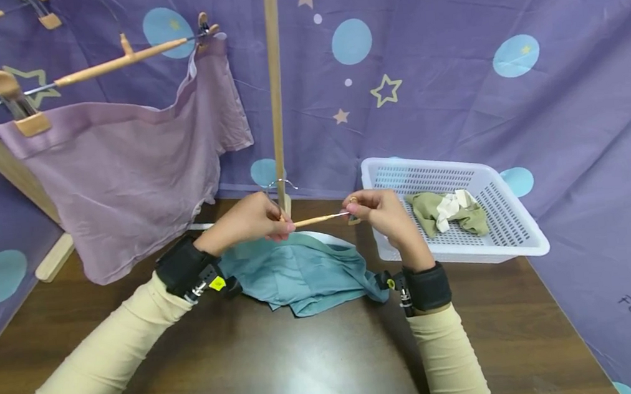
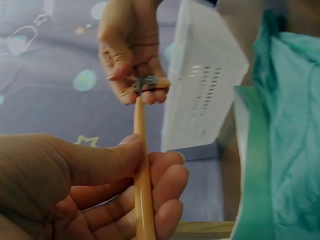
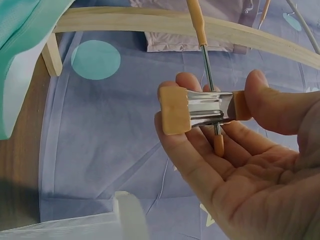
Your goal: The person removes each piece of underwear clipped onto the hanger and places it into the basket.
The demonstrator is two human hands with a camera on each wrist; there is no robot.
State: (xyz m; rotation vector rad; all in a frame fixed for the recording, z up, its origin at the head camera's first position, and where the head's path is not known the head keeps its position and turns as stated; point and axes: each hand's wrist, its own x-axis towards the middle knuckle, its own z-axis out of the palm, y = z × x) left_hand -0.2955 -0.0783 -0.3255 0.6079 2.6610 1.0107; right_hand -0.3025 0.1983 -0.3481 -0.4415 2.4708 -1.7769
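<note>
Above the table, my left hand [image 1: 258,217] pinches the wooden bar of a clip hanger [image 2: 142,180] between thumb and fingers. At the bar's other end, my right hand [image 1: 379,213] holds the hanger's clip [image 3: 200,110], a metal piece with tan pads, thumb on one end and fingers under the other. The clip sits on the metal rod, and nothing shows between its pads. Just below both hands, a teal cloth garment [image 1: 305,273] with a waistband lies crumpled on the table. The hanger's metal hook [image 1: 282,182] points up behind the left hand.
A white perforated basket [image 1: 530,234] at the right contains an olive garment [image 1: 429,209] with a white piece. To the left, a mauve garment [image 1: 133,169] hangs from another clip hanger [image 1: 112,66]. A wooden rack post [image 1: 276,88] rises behind the hands.
</note>
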